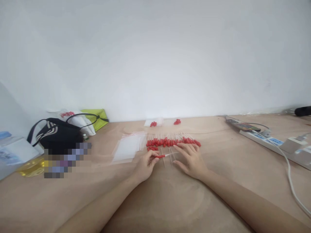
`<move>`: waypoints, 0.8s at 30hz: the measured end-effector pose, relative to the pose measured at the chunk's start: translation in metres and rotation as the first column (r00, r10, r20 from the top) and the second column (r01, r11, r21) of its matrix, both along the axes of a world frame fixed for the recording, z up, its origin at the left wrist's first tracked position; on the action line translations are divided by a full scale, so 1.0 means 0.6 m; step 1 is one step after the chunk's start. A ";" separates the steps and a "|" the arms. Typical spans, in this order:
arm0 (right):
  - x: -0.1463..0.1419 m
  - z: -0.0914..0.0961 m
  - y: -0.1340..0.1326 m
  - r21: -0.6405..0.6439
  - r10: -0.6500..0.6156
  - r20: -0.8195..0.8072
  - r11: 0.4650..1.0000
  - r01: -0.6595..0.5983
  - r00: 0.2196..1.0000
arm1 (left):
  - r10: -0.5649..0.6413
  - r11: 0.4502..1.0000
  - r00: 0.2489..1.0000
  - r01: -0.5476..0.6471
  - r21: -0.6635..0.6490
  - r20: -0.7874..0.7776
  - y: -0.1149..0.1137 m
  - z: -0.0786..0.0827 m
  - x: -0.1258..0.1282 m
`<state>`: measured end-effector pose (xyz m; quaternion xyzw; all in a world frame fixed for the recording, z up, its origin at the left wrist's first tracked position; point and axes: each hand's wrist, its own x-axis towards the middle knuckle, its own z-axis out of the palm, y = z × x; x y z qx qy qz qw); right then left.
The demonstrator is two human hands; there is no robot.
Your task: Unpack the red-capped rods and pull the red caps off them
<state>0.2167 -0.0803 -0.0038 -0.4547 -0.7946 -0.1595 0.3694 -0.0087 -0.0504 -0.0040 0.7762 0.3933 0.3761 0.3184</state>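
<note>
My left hand (146, 164) pinches a glass dropper (160, 156) by its red rubber bulb. The clear glass part points right, toward my right hand (190, 160). That hand hovers low with fingers apart, its fingertips near the tube's far end; whether they touch it I cannot tell. Under the held dropper lie a few thin clear glass tubes (172, 158). Just beyond my hands is a row of red-bulbed droppers (167, 141), tubes pointing to the wall. A few loose red bulbs (152, 148) lie by my left fingers.
Flat clear bags (127, 147) lie left of the row. Two small piles of red bulbs (153, 124) rest near the wall. A black bag (59, 136) and a yellow bottle (31, 166) stand left. On the right are a phone (243, 125), a power strip (264, 139) and a white cable (289, 171).
</note>
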 end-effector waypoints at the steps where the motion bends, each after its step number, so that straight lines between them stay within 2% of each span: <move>1: -0.002 0.002 -0.001 -0.016 0.019 0.012 1.000 -0.018 1.000 | -0.012 1.000 1.000 0.012 -0.007 -0.001 0.002 0.001 0.002; 9: -0.011 -0.001 0.003 -0.076 0.024 0.010 0.997 -0.023 1.000 | -0.028 0.996 0.993 0.038 0.081 -0.114 0.014 0.010 0.019; 19: -0.016 -0.005 0.007 -0.061 0.047 0.028 0.997 -0.046 0.998 | -0.083 0.989 0.992 0.094 0.118 -0.093 0.001 0.020 0.026; 24: -0.022 -0.002 0.000 -0.039 0.138 0.050 0.990 -0.136 0.989 | -0.059 0.981 0.962 0.106 0.162 -0.268 -0.006 0.028 0.033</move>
